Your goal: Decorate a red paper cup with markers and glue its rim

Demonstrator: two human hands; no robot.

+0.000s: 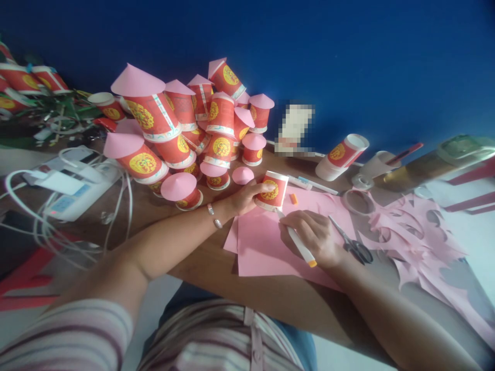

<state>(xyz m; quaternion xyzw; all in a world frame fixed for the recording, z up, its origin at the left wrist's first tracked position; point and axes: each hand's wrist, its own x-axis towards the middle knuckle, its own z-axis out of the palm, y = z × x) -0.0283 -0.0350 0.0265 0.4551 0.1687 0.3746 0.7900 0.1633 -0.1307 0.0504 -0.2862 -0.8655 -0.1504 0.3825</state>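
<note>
My left hand is closed around a red paper cup with a yellow emblem and a pale rim. The cup stands over pink paper sheets, slightly tilted. My right hand grips a white marker with an orange end. Its tip is at the cup's lower edge; whether it touches the cup or the paper I cannot tell. An orange marker cap lies on the paper just beyond my hands. Beside my right wrist lie black-handled scissors.
Several red cups with pink cone tops are piled at the back left. A power strip with white cables lies left. At right are tape, pink paper scraps, stacked cups and a bottle. A blue wall stands behind.
</note>
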